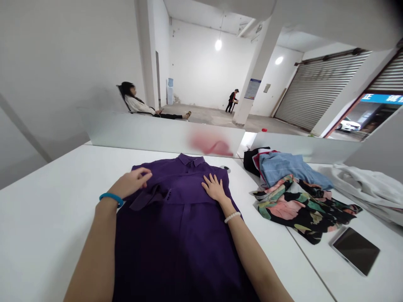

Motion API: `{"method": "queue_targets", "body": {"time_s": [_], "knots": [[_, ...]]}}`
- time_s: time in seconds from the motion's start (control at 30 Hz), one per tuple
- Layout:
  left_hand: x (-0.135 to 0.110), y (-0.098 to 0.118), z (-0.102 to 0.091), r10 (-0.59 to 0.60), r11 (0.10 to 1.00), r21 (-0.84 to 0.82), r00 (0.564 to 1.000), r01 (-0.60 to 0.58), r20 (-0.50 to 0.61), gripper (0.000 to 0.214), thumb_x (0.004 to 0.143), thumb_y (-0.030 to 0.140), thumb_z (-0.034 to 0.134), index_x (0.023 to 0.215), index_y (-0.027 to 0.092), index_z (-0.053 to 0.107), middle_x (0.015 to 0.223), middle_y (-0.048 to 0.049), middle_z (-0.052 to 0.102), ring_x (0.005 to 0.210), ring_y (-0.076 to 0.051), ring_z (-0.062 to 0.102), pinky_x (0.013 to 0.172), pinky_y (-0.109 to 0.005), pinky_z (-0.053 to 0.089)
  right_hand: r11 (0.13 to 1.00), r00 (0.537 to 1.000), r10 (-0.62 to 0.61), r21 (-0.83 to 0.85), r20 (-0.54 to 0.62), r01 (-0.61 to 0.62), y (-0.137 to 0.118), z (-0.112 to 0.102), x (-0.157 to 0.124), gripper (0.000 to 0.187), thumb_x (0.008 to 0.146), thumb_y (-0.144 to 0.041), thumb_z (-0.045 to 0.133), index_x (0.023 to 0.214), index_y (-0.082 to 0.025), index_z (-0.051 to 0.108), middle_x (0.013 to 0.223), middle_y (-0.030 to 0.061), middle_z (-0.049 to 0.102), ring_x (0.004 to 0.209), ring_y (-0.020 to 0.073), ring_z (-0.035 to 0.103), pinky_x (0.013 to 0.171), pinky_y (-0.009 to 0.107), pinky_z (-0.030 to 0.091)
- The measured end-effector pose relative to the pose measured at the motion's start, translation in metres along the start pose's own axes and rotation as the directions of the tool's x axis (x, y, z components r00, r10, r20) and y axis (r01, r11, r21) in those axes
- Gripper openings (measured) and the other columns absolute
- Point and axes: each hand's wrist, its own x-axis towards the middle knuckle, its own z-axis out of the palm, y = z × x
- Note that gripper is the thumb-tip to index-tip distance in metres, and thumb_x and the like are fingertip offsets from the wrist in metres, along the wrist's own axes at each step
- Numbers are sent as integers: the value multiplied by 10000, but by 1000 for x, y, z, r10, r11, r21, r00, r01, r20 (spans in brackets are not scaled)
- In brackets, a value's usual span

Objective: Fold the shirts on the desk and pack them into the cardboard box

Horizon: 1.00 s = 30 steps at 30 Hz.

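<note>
A purple collared shirt lies spread on the white table in front of me, its collar at the far end. One sleeve is folded across the chest, and its cuff points to the left. My right hand rests flat on the folded sleeve near the right shoulder, fingers spread. Over the left shoulder of the shirt is my left hand, its fingers loosely bent and nothing visible in them. The lower part of the shirt is in dark shadow.
On the right lie a floral garment, a folded light-blue garment, white cloth and a dark-screened device. A frosted divider edges the table's far side. Beyond it, one person reclines and another stands.
</note>
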Motion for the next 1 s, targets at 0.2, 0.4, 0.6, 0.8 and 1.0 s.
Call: {"method": "queue_targets", "body": {"time_s": [0.2, 0.4, 0.6, 0.8, 1.0], "knots": [[-10, -3, 33, -276, 958, 65, 844, 278, 459, 607, 606, 223, 741, 1197, 228, 601, 356, 7, 562, 315, -203, 460, 509, -335, 428, 1000, 1000, 7, -11, 12, -6, -1, -1, -1, 570, 963, -519, 204, 1481, -281, 194, 1548, 88, 160, 1422, 287, 77, 1098, 556, 85], [1, -18, 57, -283, 950, 66, 746, 307, 603, 393, 605, 58, 646, 939, 258, 693, 312, 3, 512, 345, -248, 512, 532, -422, 469, 1000, 1000, -10, 5, 10, 10, -1, -2, -2, 508, 976, -475, 206, 1453, -316, 277, 1544, 86, 180, 1420, 296, 90, 1093, 561, 96], [8, -20, 38, -253, 966, 9, 941, 257, 223, 257, 572, 31, 579, 653, 258, 666, 423, -22, 542, 826, -359, 667, 861, -548, 446, 1000, 1000, -4, 16, -18, 5, 0, -2, -2, 485, 985, -440, 193, 1440, -320, 311, 1540, 67, 205, 1416, 288, 121, 1097, 552, 111], [16, -41, 19, -157, 987, -44, 970, 152, -188, 231, 499, 202, 716, 690, 256, 599, 847, -105, 685, 1239, -416, 446, 1027, -570, 302, 1000, 1000, 9, 28, -20, -8, 0, -3, -2, 485, 983, -441, 199, 1437, -318, 317, 1539, 54, 211, 1418, 276, 119, 1101, 544, 107], [32, -92, 0, -284, 958, -86, 949, 275, -135, 313, 434, 324, 778, 499, 235, 485, 882, -192, 670, 1286, -521, 306, 1025, -693, 140, 1000, 1000, 2, 21, -17, -2, 0, -4, -3, 489, 984, -437, 195, 1444, -310, 305, 1538, 58, 212, 1418, 273, 120, 1103, 540, 107]]}}
